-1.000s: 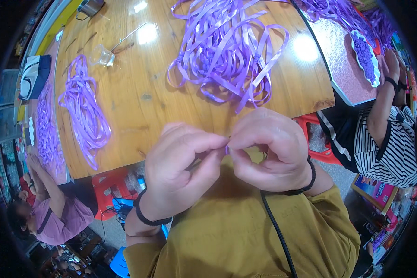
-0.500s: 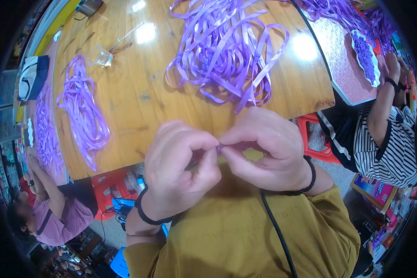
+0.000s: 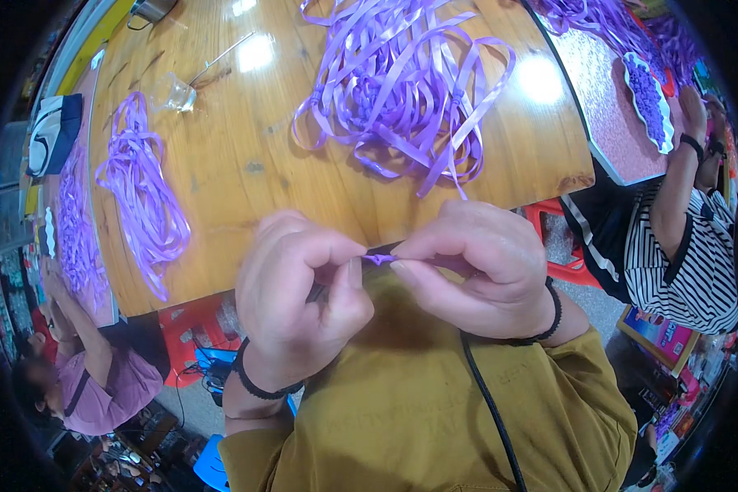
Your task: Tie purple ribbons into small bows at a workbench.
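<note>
A short stretch of purple ribbon (image 3: pixel 378 259) with a small knot or fold in it spans the gap between my two hands, in front of the table's near edge. My left hand (image 3: pixel 299 283) pinches one end between thumb and forefinger. On the other side my right hand (image 3: pixel 480 266) grips the ribbon the same way, close to the knot. Just beyond my fingers lies a large tangled heap of shiny purple ribbons (image 3: pixel 385 98). One strand runs from that heap down behind my right hand.
A looped purple ribbon bundle (image 3: pixel 143 201) lies on the wooden table (image 3: pixel 230 172) at left. Beyond it stand a clear cup (image 3: pixel 176 94) with a thin stick and a metal mug (image 3: pixel 152 10). People work at both sides; a white dish (image 3: pixel 648 102) of purple pieces is at right.
My hands have drawn apart, the left one shifting left. The ribbon's small knot, mostly hidden by my fingertips before, now shows between them.
</note>
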Available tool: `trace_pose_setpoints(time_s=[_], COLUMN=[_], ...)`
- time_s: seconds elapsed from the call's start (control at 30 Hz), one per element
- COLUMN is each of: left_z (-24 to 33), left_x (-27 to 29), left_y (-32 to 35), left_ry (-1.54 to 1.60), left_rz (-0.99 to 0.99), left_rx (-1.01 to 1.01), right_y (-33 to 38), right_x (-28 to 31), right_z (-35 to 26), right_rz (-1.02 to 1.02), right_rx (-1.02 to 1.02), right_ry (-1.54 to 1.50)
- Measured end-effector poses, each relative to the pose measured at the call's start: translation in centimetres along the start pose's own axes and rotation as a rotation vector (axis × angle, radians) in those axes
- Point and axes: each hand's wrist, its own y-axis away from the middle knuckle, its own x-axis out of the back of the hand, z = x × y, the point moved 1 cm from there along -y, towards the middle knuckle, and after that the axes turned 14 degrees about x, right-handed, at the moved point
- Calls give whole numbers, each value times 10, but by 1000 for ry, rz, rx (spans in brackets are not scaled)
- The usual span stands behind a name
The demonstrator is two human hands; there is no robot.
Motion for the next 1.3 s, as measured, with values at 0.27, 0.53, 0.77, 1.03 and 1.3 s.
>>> trace_pose_setpoints(time_s=[0.27,0.53,0.77,1.03,1.3], left_z=[7,8,-4,-9,-3], left_x=[0,-1,11,-23,-24], left_y=[1,2,4,3,-14], left_ry=[-108,-386,-223,735,378], left_rz=[12,-25,-143,-608,-904], left_rx=[-136,-181,-127,369,60], right_y=[1,7,4,-4,1], right_x=[-3,-4,-4,6,40], right_z=[0,0,-1,-4,5], right_rz=[15,-57,-76,-82,539], right_rx=[33,41,-1,-28,-225], right_ry=[-25,-55,-151,-333,-882])
